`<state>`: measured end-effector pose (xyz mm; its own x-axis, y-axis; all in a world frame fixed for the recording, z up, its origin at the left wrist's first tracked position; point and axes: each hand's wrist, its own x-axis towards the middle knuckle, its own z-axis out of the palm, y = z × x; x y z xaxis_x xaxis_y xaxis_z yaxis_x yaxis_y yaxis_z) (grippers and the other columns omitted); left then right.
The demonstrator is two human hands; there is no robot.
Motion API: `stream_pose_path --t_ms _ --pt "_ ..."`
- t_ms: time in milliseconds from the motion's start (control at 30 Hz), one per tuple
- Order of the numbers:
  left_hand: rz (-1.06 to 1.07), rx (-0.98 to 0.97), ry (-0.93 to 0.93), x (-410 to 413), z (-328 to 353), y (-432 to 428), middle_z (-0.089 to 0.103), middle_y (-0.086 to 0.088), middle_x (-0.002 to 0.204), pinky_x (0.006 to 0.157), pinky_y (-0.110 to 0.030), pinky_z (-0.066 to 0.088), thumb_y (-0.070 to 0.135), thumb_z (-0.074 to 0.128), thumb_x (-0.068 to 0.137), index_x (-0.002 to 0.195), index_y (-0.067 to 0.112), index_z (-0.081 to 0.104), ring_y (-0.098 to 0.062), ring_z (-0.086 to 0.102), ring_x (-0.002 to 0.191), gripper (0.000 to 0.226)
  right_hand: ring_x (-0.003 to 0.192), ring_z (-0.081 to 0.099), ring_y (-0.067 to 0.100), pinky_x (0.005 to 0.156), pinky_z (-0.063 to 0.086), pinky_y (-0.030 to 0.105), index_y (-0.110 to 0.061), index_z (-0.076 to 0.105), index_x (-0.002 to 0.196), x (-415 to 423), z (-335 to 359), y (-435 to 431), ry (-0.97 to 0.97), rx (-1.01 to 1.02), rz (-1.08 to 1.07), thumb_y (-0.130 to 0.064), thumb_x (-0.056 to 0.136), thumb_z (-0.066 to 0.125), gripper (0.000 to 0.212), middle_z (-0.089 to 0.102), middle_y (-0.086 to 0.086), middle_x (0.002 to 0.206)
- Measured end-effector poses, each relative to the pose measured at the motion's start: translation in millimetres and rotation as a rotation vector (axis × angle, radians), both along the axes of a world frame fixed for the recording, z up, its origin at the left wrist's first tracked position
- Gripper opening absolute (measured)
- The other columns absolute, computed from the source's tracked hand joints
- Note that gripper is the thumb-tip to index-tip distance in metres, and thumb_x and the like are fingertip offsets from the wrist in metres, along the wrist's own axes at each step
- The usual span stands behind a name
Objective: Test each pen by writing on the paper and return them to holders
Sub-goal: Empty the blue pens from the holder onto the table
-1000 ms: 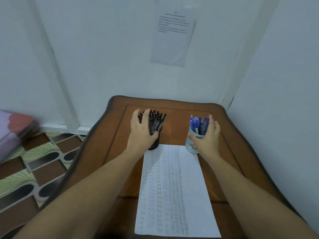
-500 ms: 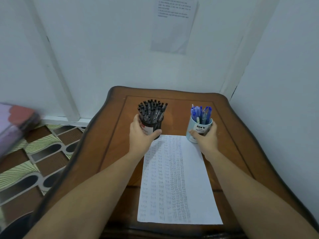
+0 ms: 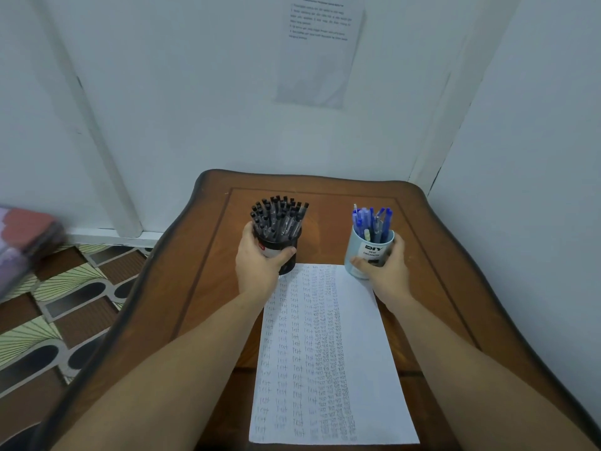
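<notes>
A black holder (image 3: 286, 247) packed with several black pens (image 3: 279, 214) stands on the wooden table (image 3: 432, 242); my left hand (image 3: 258, 266) grips its near side with the thumb across the front. A pale blue holder (image 3: 364, 252) labelled DIY, holding several blue pens (image 3: 372, 221), stands to the right, and my right hand (image 3: 387, 270) wraps around its right side. A white sheet of paper (image 3: 361, 323) covered with columns of handwritten test words lies between my forearms, its far edge touching both holders.
White walls close in behind and to the right of the table, with a printed notice (image 3: 320, 50) taped up at the back. Patterned floor tiles (image 3: 65, 304) and a blurred pink and purple object (image 3: 22, 242) lie to the left.
Both hands slid from covering the pen tops down to gripping the sides of the holders. The view tilted downward, showing more of the paper.
</notes>
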<state>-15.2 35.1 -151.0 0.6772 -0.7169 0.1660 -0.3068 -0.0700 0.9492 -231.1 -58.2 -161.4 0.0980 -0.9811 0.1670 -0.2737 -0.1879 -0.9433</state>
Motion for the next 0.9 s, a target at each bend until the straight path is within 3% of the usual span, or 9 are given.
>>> stream_pose_path --t_ms 133,367,433,567,767,900 --pt "-0.004 0.010 -0.017 1.0 3.2 1.8 0.056 0.002 0.137 0.104 -0.047 0.049 0.027 0.087 0.074 0.146 0.023 0.037 -0.021 0.055 0.126 0.088 0.095 0.058 0.001 0.072 0.046 0.010 -0.020 0.034 0.146 -5.3 5.5 0.0 0.047 -0.023 0.032 -0.010 0.077 0.085 0.086 0.056 -0.010 0.120" --pt "-0.009 0.021 0.010 -1.0 7.7 4.0 0.056 0.000 0.139 0.105 -0.047 0.048 0.023 0.087 0.075 0.146 0.021 0.037 -0.023 0.055 0.127 0.087 0.100 0.057 -0.017 0.076 0.048 0.009 -0.038 0.043 0.127 -37.9 18.5 -2.4 0.258 -0.142 0.062 -0.011 0.073 0.088 0.075 0.054 -0.032 0.112" --pt "-0.013 0.021 0.015 -0.7 7.9 4.4 0.055 -0.001 0.139 0.105 -0.048 0.048 0.024 0.087 0.075 0.146 0.021 0.037 -0.024 0.054 0.128 0.087 0.105 0.061 -0.003 0.085 0.050 0.017 -0.035 0.047 0.128 -50.6 21.5 -0.7 0.372 -0.190 0.066 -0.017 0.071 0.090 0.074 0.058 -0.027 0.117" --pt "-0.014 0.022 0.012 -1.8 9.2 5.2 0.056 -0.001 0.138 0.105 -0.047 0.048 0.023 0.087 0.074 0.145 0.020 0.038 -0.024 0.054 0.127 0.086 0.119 0.057 0.024 0.096 0.053 0.044 -0.021 0.052 0.139 -73.9 24.0 -0.1 0.726 -0.342 0.049 -0.023 0.067 0.091 0.082 0.062 0.002 0.131" --pt "-0.017 0.017 0.019 -2.7 11.8 7.2 0.057 -0.002 0.136 0.105 -0.047 0.048 0.022 0.087 0.074 0.144 0.019 0.040 -0.024 0.054 0.126 0.084 0.121 0.046 0.032 0.090 0.049 0.045 -0.023 0.048 0.143 -90.5 22.6 2.5 1.128 -0.426 0.025 -0.021 0.074 0.083 0.078 0.055 0.011 0.134" --pt "-0.012 0.018 0.019 -2.8 12.3 7.3 0.057 -0.001 0.135 0.104 -0.048 0.048 0.021 0.087 0.074 0.142 0.019 0.041 -0.023 0.055 0.125 0.083 0.128 0.039 0.028 0.098 0.045 0.042 -0.027 0.038 0.148 -80.2 32.0 -4.5 1.141 -0.347 0.017 -0.029 0.081 0.078 0.078 0.047 0.007 0.141"
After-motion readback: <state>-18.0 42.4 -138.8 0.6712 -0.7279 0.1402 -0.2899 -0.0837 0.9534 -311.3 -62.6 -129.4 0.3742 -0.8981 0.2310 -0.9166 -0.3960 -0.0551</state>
